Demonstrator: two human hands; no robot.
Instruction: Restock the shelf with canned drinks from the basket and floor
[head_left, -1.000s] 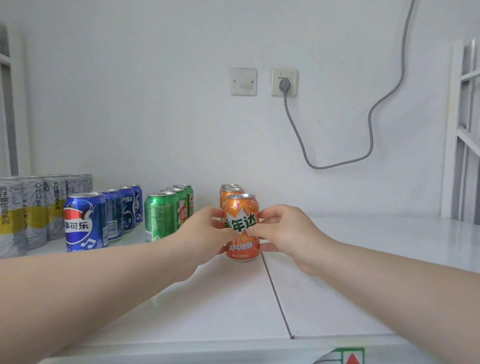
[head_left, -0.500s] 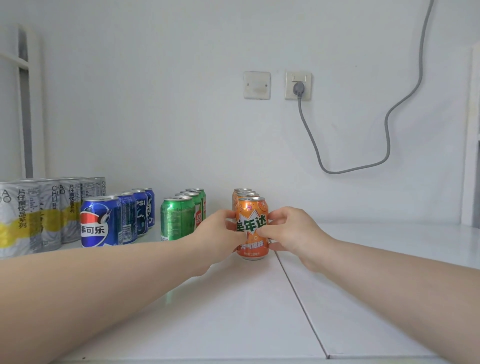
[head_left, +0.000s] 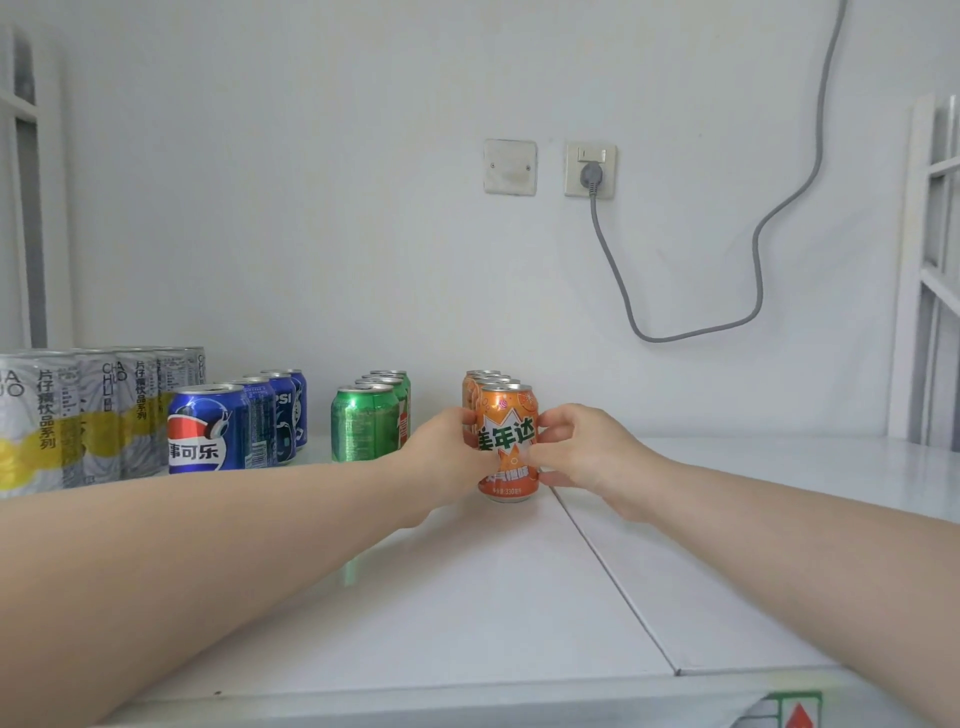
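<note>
An orange can (head_left: 506, 441) stands upright on the white shelf (head_left: 467, 597), at the front of a row of orange cans (head_left: 480, 382). My left hand (head_left: 447, 457) grips its left side and my right hand (head_left: 587, 452) grips its right side, fingers wrapped onto the label. To the left run a row of green cans (head_left: 363, 423), a row of blue cans (head_left: 210, 428) and a row of taller grey-and-yellow cans (head_left: 62, 415). The basket and the floor are out of sight.
The white back wall carries a blank plate (head_left: 510, 167) and a socket (head_left: 590, 170) with a grey cable (head_left: 758, 249) looping right. White frame posts stand at the left edge (head_left: 26, 208) and the right edge (head_left: 930, 260). A seam (head_left: 613, 577) splits the shelf top.
The camera view has shifted slightly; both hands stay wrapped on the front orange can, which remains standing on the shelf in front of its row.
</note>
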